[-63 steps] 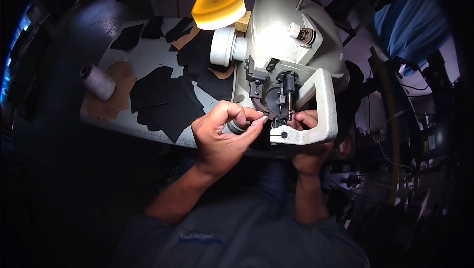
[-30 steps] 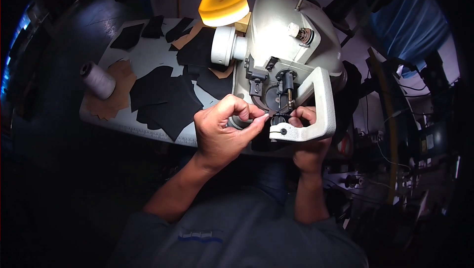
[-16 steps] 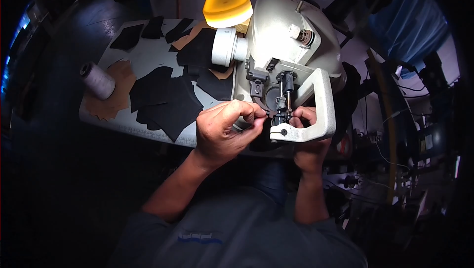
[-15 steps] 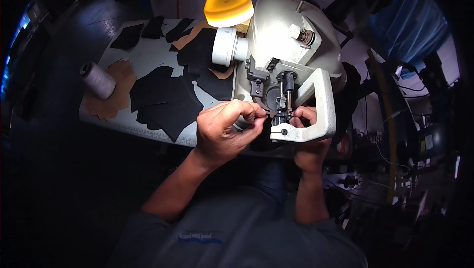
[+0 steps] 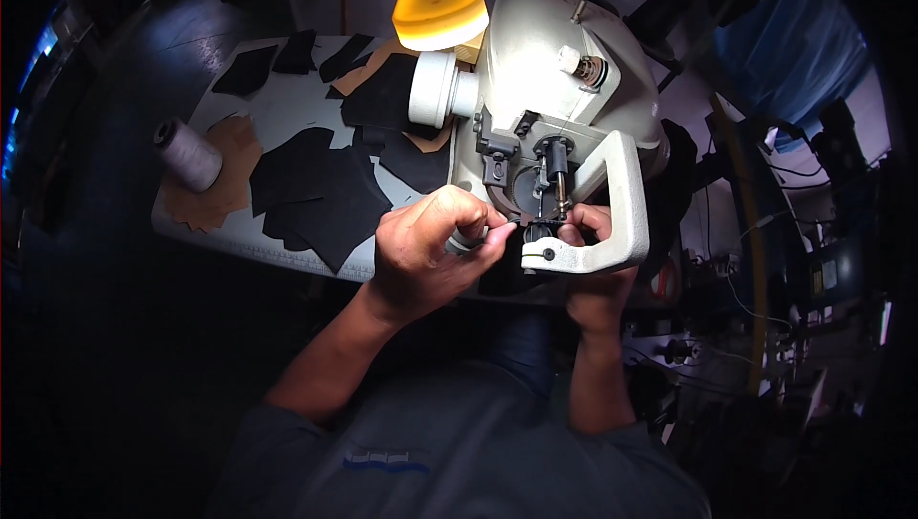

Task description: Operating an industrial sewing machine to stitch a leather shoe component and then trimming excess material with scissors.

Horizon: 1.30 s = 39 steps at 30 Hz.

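Note:
A pale grey industrial sewing machine (image 5: 516, 50) stands in front of me, its dark needle mechanism (image 5: 550, 170) lit brightly. My left hand (image 5: 430, 242) is closed in a pinch just left of the needle area, gripping the edge of a black piece of material (image 5: 524, 223). On the other side of the stitching point, my right hand (image 5: 595, 232) has its fingers bent and pressed together at the same dark piece. The machine's curved white arm (image 5: 626, 198) covers part of that hand. Most of the black piece is hidden by the fingers and the machine.
Several black cut pieces (image 5: 320, 189) lie on the white table (image 5: 273, 112) to the left. A thread cone (image 5: 188, 155) stands on tan cut pieces (image 5: 244, 141). Above the white handwheel (image 5: 432, 88) glows a yellow lamp (image 5: 440, 7). Dark equipment and cables fill the right side.
The needle mechanism's parts stand in a different position. My left hand has shifted slightly left and its grip stays closed; the right hand keeps nearly the same place.

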Each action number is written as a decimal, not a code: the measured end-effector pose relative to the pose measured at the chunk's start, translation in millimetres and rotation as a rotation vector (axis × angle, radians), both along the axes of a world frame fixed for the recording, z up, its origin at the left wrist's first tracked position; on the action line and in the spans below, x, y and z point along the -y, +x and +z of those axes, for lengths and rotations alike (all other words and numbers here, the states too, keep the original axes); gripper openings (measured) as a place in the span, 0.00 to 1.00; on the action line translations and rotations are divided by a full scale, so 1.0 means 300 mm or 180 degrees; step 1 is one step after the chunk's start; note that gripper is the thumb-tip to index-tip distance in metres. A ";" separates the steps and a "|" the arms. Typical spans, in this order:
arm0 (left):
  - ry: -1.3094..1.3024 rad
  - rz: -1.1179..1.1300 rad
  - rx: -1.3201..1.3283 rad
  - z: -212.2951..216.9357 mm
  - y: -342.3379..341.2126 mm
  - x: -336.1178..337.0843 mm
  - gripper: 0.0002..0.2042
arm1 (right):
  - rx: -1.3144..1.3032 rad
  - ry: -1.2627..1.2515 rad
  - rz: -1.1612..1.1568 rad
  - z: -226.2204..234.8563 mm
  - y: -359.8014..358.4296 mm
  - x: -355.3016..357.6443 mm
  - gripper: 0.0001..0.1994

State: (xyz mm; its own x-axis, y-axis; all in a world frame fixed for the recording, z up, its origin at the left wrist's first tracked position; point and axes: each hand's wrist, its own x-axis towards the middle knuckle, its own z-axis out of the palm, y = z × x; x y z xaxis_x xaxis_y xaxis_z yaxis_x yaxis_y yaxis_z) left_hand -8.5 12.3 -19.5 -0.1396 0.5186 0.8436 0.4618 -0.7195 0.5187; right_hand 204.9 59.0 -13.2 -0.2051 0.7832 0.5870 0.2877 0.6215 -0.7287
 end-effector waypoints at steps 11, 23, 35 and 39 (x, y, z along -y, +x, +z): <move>-0.0046 0.0020 -0.0015 0.031 0.002 -0.006 0.22 | -0.0073 -0.0180 0.0038 -0.003 0.000 -0.003 0.06; -0.0092 0.0073 -0.0117 0.034 -0.004 -0.003 0.21 | -0.0245 0.0491 0.0364 -0.022 0.002 -0.013 0.09; -0.0230 0.0386 0.0039 -0.028 0.031 0.051 0.15 | -0.1020 -0.0298 0.0244 -0.059 -0.037 0.005 0.09; 0.0098 0.0820 -0.0349 -0.074 0.044 0.046 0.16 | -0.0929 -0.0238 0.0139 -0.052 -0.040 0.011 0.09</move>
State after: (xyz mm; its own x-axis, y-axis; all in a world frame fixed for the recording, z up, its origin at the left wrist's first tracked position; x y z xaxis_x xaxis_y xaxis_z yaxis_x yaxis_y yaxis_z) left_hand 4.8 -1.5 -41.8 -0.1705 0.4518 0.8757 0.6835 -0.5859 0.4354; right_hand 192.9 55.6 -28.8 -0.0708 0.8206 0.5671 0.0336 0.5701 -0.8209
